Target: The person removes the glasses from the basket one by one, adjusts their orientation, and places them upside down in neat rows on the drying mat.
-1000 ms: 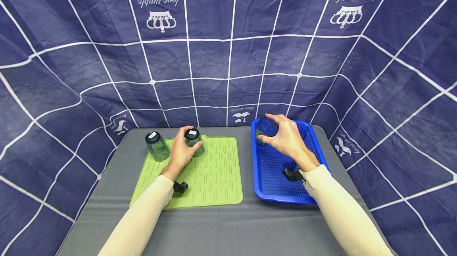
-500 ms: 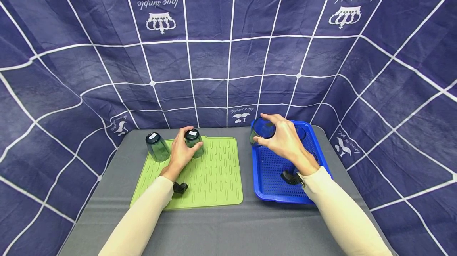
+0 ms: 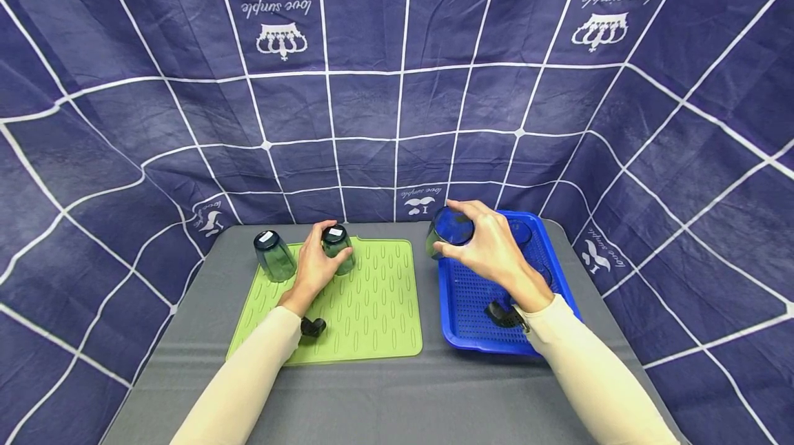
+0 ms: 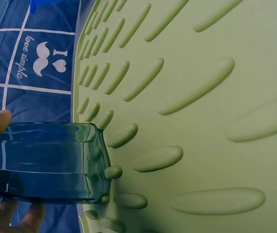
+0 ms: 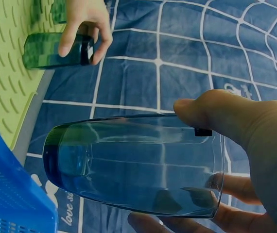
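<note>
My left hand [image 3: 315, 264] holds a green-blue glass [image 3: 338, 252] standing upside down at the back of the green mat [image 3: 378, 314]. Thumb and fingers lie on opposite sides of this glass [image 4: 46, 162] in the left wrist view, its rim on the mat. My right hand [image 3: 496, 245] grips a clear bluish glass [image 3: 445, 230] by its rim end, above the basket's back left edge. That glass [image 5: 133, 165] has its thick base away from the hand in the right wrist view. Left of my left hand, another upturned glass [image 3: 275, 259] stands on the mat.
A blue perforated basket [image 3: 490, 346] stands to the right of the mat, with at least one more glass [image 3: 520, 233] inside, partly behind my right hand. A grey cloth [image 3: 397, 397] covers the table. A blue, white-lined curtain [image 3: 366, 107] hangs behind and at both sides.
My right hand has carried its glass a little to the left, from over the basket to its left edge. My left hand and the glasses on the mat have stayed in place.
</note>
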Motion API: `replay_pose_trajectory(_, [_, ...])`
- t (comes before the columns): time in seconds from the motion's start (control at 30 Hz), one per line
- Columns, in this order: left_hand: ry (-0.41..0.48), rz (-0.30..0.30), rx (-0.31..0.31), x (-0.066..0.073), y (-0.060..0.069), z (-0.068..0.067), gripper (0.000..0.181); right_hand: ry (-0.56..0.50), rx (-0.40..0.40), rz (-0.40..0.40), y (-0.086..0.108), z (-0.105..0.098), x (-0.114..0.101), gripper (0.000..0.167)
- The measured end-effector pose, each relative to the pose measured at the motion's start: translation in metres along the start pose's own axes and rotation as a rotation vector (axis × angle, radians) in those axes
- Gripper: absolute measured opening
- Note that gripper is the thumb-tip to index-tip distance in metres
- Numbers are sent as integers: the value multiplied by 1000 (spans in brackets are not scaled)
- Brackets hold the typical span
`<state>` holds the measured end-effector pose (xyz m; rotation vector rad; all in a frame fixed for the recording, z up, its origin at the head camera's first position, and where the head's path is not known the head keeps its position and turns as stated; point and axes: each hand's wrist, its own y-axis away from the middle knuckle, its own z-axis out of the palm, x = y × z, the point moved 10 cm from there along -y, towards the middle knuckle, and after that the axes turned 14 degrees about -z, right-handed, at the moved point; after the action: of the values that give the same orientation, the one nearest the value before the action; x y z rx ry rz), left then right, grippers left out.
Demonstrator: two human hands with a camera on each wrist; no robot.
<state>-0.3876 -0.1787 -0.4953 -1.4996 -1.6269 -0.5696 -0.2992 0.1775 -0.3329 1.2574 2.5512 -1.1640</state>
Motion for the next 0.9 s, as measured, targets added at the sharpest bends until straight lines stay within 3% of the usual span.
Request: replay_pose_trajectory(0.9, [-39, -3, -36, 1, 4, -1, 78, -60, 12, -20, 0, 4, -33, 83])
